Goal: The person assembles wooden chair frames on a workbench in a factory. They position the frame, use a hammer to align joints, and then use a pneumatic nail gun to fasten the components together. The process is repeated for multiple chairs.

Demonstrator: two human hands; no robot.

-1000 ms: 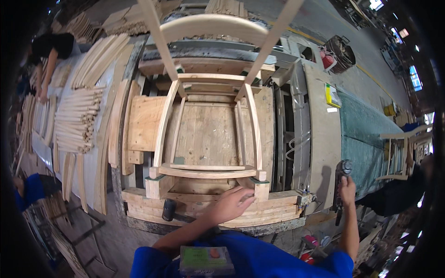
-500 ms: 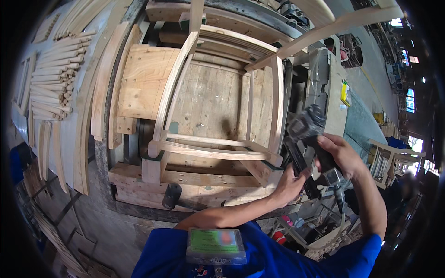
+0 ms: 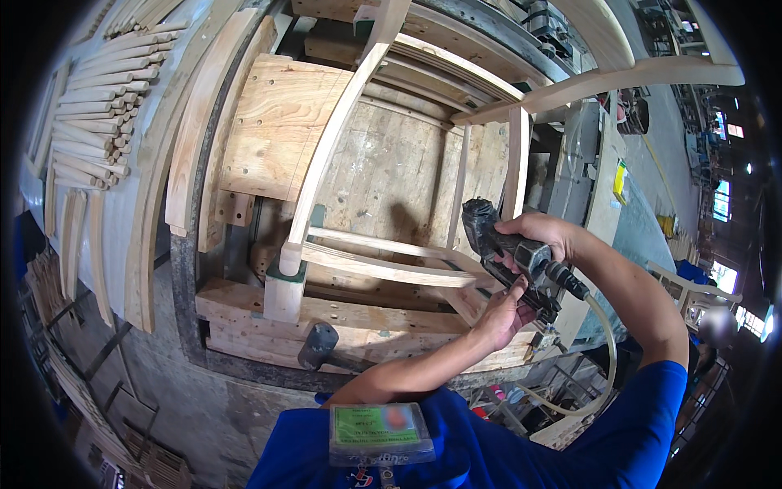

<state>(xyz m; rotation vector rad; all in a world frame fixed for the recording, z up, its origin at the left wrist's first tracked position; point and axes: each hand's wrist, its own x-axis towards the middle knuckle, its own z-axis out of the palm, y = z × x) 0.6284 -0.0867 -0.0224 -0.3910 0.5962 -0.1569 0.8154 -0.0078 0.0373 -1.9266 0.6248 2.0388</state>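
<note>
My right hand point(image 3: 544, 234) is closed round the handle of a black air nail gun point(image 3: 533, 257), with an air hose point(image 3: 612, 350) at its rear end. My left hand point(image 3: 500, 318) holds the lower end of the gun's magazine, fingers partly hidden. The gun's head points up and left, over the near right corner of a pale wooden chair frame point(image 3: 387, 266). That frame sits in a wooden jig point(image 3: 326, 318) on the bench. I cannot tell whether the gun touches the wood.
A black mallet point(image 3: 318, 345) rests at the bench's near edge. Bundled wooden sticks point(image 3: 94, 130) and curved wood strips lie on a table at the left. A plywood board point(image 3: 281, 122) is left of the frame. Raised chair parts point(image 3: 643, 73) reach across the upper right.
The nail gun has swung left and turned, bringing its head nearer the frame's corner. Both hands moved with it. My view has shifted, so the frame appears farther right.
</note>
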